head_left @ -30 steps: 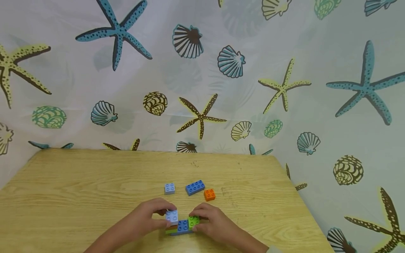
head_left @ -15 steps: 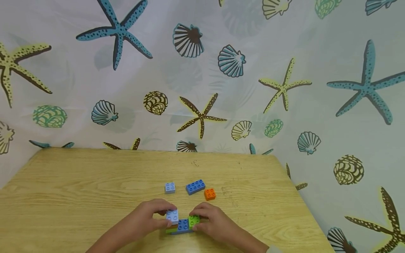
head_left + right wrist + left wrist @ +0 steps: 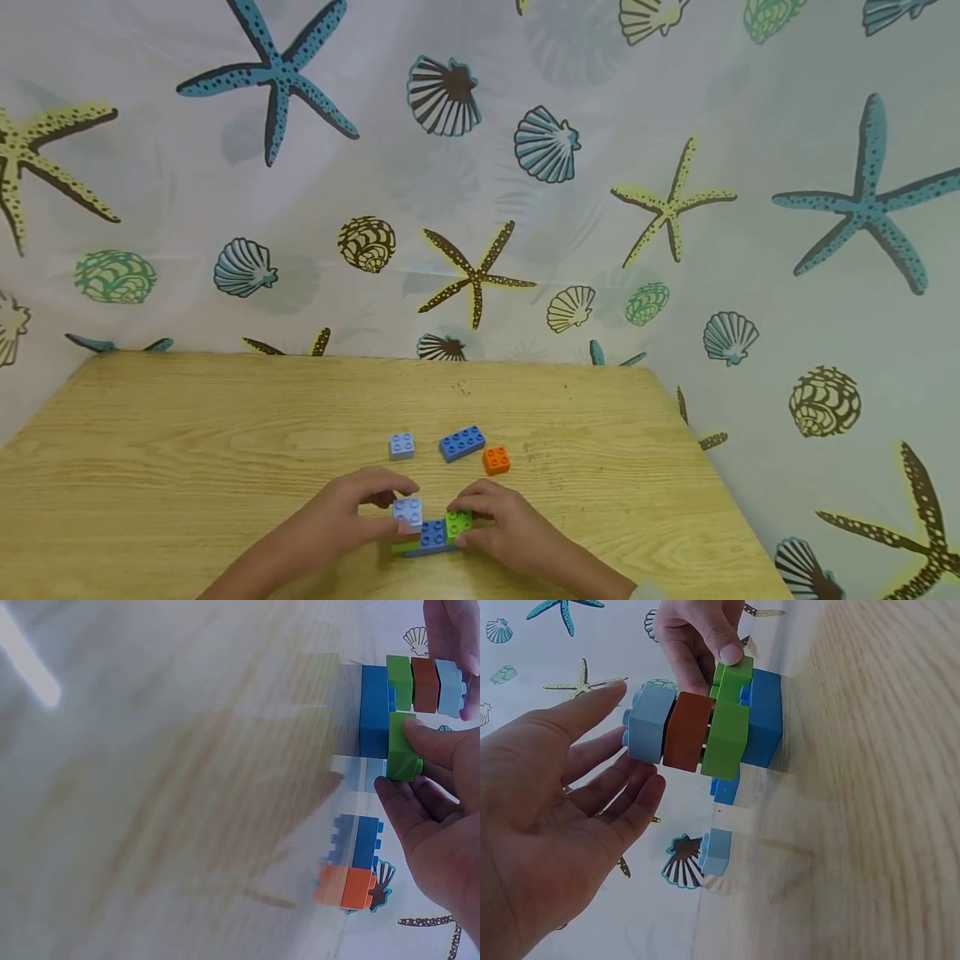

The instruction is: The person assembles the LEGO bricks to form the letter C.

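A long blue building brick [image 3: 432, 535] lies on the table under both hands. On its left end stands a stack: a green brick [image 3: 726, 742], a brown brick [image 3: 687, 732] and a light blue brick [image 3: 651, 724] on top. My left hand [image 3: 347, 510] surrounds that top brick loosely; in the left wrist view its thumb and fingers are spread, with a gap between thumb and brick. At the base's right end, my right hand [image 3: 510, 525] pinches a second green brick [image 3: 403, 746] between thumb and fingers. This brick sits on the blue base's studs.
Beyond the hands lie a loose light blue brick [image 3: 402, 446], a long blue brick [image 3: 462, 443] and an orange brick [image 3: 497, 460]. The wooden table [image 3: 187, 433] ends at a hanging cloth [image 3: 315, 200] printed with starfish and shells.
My left hand's fingers have loosened and lifted slightly from the top light blue brick. My right hand keeps its pinch on the green brick. The loose bricks stay put.
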Available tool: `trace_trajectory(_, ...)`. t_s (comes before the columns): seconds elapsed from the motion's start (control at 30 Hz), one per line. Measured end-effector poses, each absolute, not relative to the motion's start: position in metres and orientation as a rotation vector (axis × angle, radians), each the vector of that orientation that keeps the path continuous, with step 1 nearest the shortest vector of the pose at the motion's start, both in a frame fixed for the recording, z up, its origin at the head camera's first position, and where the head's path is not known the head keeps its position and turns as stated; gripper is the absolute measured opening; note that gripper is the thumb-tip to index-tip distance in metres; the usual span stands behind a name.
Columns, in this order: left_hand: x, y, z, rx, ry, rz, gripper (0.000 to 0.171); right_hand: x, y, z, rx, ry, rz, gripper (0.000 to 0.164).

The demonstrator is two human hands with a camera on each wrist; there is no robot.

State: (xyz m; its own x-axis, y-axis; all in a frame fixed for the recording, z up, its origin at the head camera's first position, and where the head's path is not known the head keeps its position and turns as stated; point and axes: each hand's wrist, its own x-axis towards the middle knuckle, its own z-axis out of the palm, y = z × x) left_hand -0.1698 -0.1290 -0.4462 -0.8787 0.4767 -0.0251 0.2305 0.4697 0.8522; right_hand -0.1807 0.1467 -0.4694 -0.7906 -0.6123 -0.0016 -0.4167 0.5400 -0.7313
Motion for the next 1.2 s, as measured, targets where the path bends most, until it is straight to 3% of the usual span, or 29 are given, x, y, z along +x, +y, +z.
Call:
trace_trajectory(0.6,-0.23,-0.148,-0.465,0.416,2.669,1.363,0.041,-0.183,0.149,-0.471,-0.875,2.52,-1.086,0.032)
trace_trajectory(1.2,-0.274,-0.137,-0.495,0.338,2.723,1.255,0.042,-0.184,0.149,-0.473,-0.893,2.541,-1.076,0.033)
